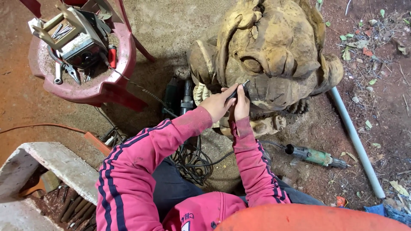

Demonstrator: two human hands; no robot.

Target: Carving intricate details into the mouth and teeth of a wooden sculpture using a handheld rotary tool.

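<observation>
A slim black rotary handpiece (pixel 236 90) is clamped by both hands, the left hand (pixel 217 105) gripping and the right hand (pixel 241 104) bracing for steadiness, its tip pressed at 6 o'clock on the wooden carving (pixel 274 47), while a green grinder (pixel 314 156) lies idle at 4 o'clock.

red plastic stool (pixel 107 87), green grinder (pixel 314 155), white pipe (pixel 354 141)

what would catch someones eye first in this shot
The big pale wooden carving at top centre stands out first, sitting on sandy ground. Both hands, the left hand and right hand, meet at its lower front on a slim dark tool. To the upper left a red plastic stool holds a clutter of metal tools, and a green power tool lies on the ground at right.
</observation>
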